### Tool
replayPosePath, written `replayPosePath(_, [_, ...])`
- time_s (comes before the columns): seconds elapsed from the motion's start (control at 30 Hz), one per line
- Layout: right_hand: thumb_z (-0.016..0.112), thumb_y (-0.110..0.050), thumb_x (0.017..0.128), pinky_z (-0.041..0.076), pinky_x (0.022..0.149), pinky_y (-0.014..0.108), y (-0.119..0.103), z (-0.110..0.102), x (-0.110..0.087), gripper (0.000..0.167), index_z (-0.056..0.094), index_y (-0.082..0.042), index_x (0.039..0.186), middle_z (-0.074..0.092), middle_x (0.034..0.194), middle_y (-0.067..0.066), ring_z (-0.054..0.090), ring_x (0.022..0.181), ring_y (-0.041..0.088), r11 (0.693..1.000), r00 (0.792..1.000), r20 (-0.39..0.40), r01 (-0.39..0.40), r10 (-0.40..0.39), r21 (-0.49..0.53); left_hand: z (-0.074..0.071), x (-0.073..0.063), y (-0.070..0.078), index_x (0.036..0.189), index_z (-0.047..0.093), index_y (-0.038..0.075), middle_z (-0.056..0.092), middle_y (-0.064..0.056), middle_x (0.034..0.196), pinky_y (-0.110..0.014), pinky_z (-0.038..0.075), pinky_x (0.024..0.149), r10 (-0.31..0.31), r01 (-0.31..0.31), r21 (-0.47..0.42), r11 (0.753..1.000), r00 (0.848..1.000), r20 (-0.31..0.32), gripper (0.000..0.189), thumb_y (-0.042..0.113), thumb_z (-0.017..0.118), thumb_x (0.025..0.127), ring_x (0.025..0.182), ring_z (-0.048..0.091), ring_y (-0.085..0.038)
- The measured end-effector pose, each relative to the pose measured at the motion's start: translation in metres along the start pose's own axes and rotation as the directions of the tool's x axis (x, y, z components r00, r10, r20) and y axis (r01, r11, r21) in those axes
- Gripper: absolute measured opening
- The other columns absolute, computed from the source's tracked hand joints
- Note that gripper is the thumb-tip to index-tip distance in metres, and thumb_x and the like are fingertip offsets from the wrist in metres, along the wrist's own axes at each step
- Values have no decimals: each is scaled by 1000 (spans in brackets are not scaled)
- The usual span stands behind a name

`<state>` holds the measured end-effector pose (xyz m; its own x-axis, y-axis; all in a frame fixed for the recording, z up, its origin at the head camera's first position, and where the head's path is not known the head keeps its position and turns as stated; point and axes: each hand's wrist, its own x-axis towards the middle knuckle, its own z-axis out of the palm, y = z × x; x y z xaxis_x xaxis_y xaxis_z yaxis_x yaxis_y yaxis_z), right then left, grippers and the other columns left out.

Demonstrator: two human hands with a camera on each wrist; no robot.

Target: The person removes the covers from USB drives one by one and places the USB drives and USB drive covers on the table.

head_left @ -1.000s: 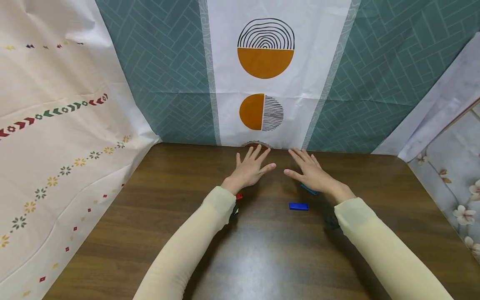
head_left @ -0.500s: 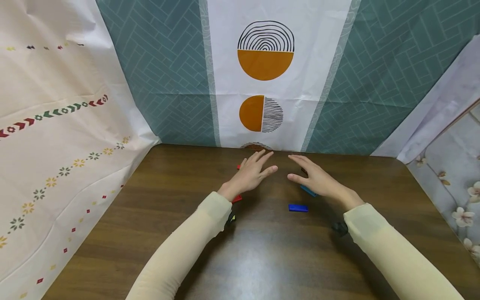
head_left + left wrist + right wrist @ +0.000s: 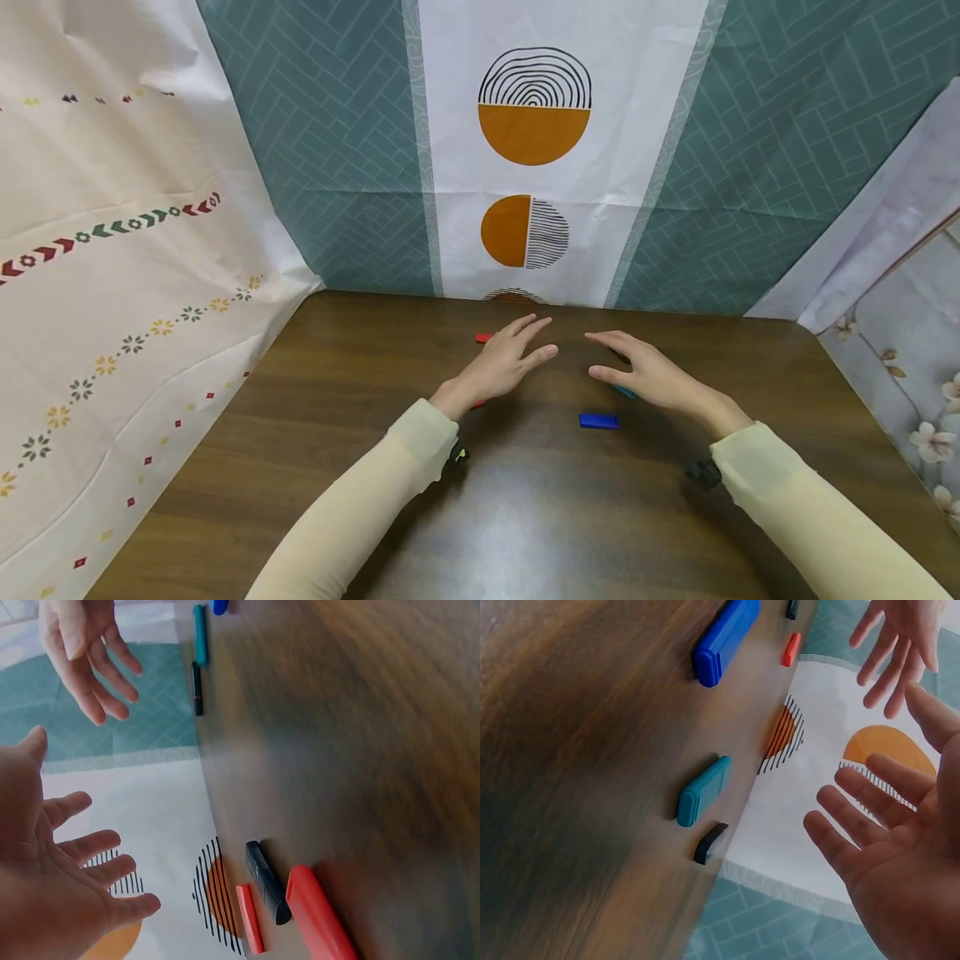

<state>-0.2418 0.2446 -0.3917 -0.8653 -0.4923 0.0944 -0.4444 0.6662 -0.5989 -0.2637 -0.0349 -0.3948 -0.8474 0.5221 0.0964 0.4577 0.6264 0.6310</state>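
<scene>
Both hands hover over the brown table with nothing in them. My left hand (image 3: 498, 367) has its fingers extended and thumb apart, above a larger red block (image 3: 319, 915), a black oblong piece (image 3: 268, 881) and a thin red piece (image 3: 250, 919). In the head view the hand and wrist hide most of these. My right hand (image 3: 656, 375), fingers loosely extended, is above a teal block (image 3: 703, 791) and a small black piece (image 3: 710, 842), both partly covered in the head view. Nearer the wearer lies a blue block (image 3: 598, 422). The exact kind of these pieces is unclear.
The wooden table (image 3: 300, 417) ends at a teal and white patterned cloth (image 3: 465, 167) hanging behind it. A cream patterned cloth (image 3: 135, 250) borders the left side, a flowered one (image 3: 930, 400) the right. Dark wrist cameras sit under both sleeves.
Both hands have drawn back toward the wearer, and the right one has shifted a little right. The fingers are less spread. The far red piece now shows beyond the left hand. The pieces stay put.
</scene>
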Motion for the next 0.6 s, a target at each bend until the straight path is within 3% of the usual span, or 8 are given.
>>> replayPosePath(0.27, [67,-44,102,37,111,66,3,-1,-8,67,47,-11,156,47,157,15,45,143,42,1000,1000,6,2,-2,-14,4,-9,3,164,36,23,25,-7,171,-57,27,121,14,-13,-76,997,1000,14,67,56,48,107,155,29,-30])
replayPosePath(0.6, [74,-36,98,51,95,56,3,1,-18,56,59,-9,146,62,138,13,60,118,29,1000,1000,-10,10,-10,12,10,-17,6,162,38,20,33,-9,166,-53,32,120,30,-26,-114,993,999,28,66,54,50,107,149,38,-28])
